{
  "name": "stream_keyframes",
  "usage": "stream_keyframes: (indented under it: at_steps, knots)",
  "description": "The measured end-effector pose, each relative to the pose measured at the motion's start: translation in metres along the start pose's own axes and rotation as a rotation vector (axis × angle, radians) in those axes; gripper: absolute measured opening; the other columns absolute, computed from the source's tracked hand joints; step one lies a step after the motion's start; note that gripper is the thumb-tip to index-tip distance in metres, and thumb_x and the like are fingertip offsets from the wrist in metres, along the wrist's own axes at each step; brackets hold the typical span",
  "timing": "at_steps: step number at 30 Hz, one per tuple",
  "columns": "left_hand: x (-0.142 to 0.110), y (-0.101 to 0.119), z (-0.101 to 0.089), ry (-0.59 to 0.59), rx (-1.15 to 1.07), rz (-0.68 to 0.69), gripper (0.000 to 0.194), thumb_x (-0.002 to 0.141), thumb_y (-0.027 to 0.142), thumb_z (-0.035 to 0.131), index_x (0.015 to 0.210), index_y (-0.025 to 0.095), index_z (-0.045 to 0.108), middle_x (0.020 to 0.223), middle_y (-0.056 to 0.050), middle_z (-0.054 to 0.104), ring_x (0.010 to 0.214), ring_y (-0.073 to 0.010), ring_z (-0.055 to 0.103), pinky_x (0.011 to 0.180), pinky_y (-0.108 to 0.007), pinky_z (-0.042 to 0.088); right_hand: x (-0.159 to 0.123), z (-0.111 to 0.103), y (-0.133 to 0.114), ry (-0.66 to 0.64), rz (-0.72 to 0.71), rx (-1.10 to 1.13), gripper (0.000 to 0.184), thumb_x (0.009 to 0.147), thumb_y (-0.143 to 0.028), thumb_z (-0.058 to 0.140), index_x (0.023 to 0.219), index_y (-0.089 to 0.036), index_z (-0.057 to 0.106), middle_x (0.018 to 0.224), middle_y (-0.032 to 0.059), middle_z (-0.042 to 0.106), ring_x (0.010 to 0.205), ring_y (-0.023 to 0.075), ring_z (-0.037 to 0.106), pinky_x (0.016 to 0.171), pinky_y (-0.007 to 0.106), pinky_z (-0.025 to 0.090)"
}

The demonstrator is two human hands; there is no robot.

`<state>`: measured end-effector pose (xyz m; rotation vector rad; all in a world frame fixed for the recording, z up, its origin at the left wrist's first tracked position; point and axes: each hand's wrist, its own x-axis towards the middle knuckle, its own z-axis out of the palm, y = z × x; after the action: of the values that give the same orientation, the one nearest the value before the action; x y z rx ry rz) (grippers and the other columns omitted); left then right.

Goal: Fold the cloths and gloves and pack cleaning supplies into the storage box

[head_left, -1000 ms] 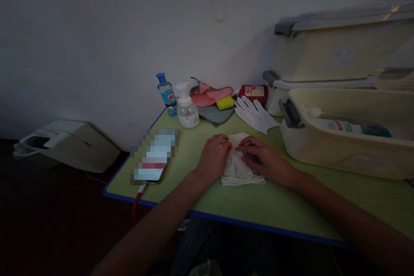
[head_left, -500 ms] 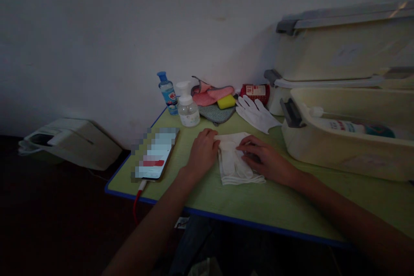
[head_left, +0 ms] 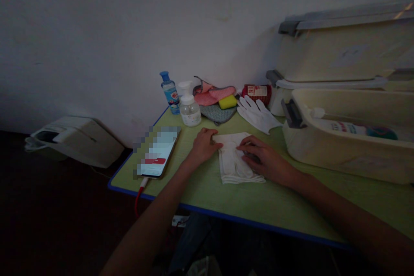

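Observation:
A folded white cloth (head_left: pixel 231 163), possibly gloves, lies in the middle of the green table (head_left: pixel 258 202) with the blue rim. My left hand (head_left: pixel 202 145) rests at the cloth's upper left corner, its fingers curled on the edge. My right hand (head_left: pixel 263 160) lies flat on the cloth's right half and presses it down.
A phone (head_left: pixel 158 152) on a red cable (head_left: pixel 139 194) lies at the left. At the back stand a blue bottle (head_left: pixel 170 93), a pump bottle (head_left: pixel 189 110), cloths (head_left: pixel 214 95), a yellow sponge (head_left: pixel 227 101), a white glove (head_left: pixel 257 114) and a red can (head_left: pixel 257 91). Cream bins (head_left: pixel 343 153) fill the right.
My left hand has slid left off the top of the cloth to its upper left corner, and more of the cloth shows. My right hand has stayed on it.

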<state>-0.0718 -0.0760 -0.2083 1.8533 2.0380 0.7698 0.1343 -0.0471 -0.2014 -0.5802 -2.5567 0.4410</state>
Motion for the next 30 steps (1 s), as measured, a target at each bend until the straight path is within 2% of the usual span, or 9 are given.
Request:
stream_keyframes:
  at_steps: [4,8,13,23,27,30]
  knots:
    - [0.009,-0.001,-0.005,-0.08,-0.003,-0.009,0.036,0.068,0.018,0.066,0.102,0.014,0.058,0.101,-0.008,0.057,0.09,-0.0178,0.056,0.081,-0.031,0.045,0.0,-0.001,-0.001,-0.009,0.002,-0.004,0.027,0.082,-0.012,0.046,0.103,-0.014,0.063,0.099,0.0113,0.055,0.091,0.0196,0.056,0.082,0.037,0.049]
    - [0.023,0.0,-0.012,-0.179,-0.025,0.002,0.031,0.062,0.018,0.07,0.09,0.014,0.058,0.083,-0.003,0.059,0.077,-0.0171,0.057,0.07,-0.028,0.045,-0.001,-0.001,-0.001,-0.013,0.007,-0.013,0.026,0.082,-0.012,0.047,0.103,-0.012,0.063,0.099,0.0121,0.055,0.092,0.0198,0.056,0.083,0.037,0.049]
    - [0.036,0.0,-0.016,-0.257,-0.088,0.024,0.024,0.053,0.019,0.073,0.069,0.014,0.056,0.066,0.003,0.055,0.066,-0.0154,0.054,0.061,-0.026,0.042,-0.002,0.0,0.001,-0.005,-0.005,-0.026,0.027,0.082,-0.012,0.048,0.104,-0.016,0.062,0.1,0.0105,0.054,0.09,0.0185,0.057,0.081,0.036,0.05]
    - [0.034,-0.003,-0.012,-0.264,-0.29,0.038,0.027,0.052,0.012,0.071,0.075,0.012,0.056,0.069,0.002,0.057,0.062,-0.0112,0.053,0.057,-0.022,0.041,-0.002,-0.001,-0.002,0.019,-0.015,-0.028,0.024,0.081,-0.013,0.049,0.101,-0.014,0.062,0.098,0.0105,0.055,0.09,0.0186,0.057,0.081,0.034,0.05]
    - [0.032,0.001,-0.015,-0.28,-0.306,0.053,0.021,0.054,0.013,0.069,0.073,0.011,0.06,0.062,0.004,0.055,0.055,-0.0095,0.049,0.053,-0.021,0.038,-0.003,-0.002,-0.005,0.085,-0.089,-0.032,0.023,0.082,-0.013,0.047,0.1,-0.014,0.062,0.098,0.0122,0.058,0.093,0.0206,0.056,0.08,0.037,0.05]
    - [0.032,0.003,-0.016,-0.282,-0.284,0.07,0.016,0.054,0.015,0.067,0.069,0.012,0.062,0.057,0.006,0.053,0.054,-0.0101,0.048,0.052,-0.021,0.036,-0.004,-0.005,-0.01,0.039,-0.16,0.04,0.026,0.087,-0.015,0.042,0.104,-0.016,0.061,0.106,0.0125,0.06,0.101,0.0192,0.056,0.084,0.036,0.049]
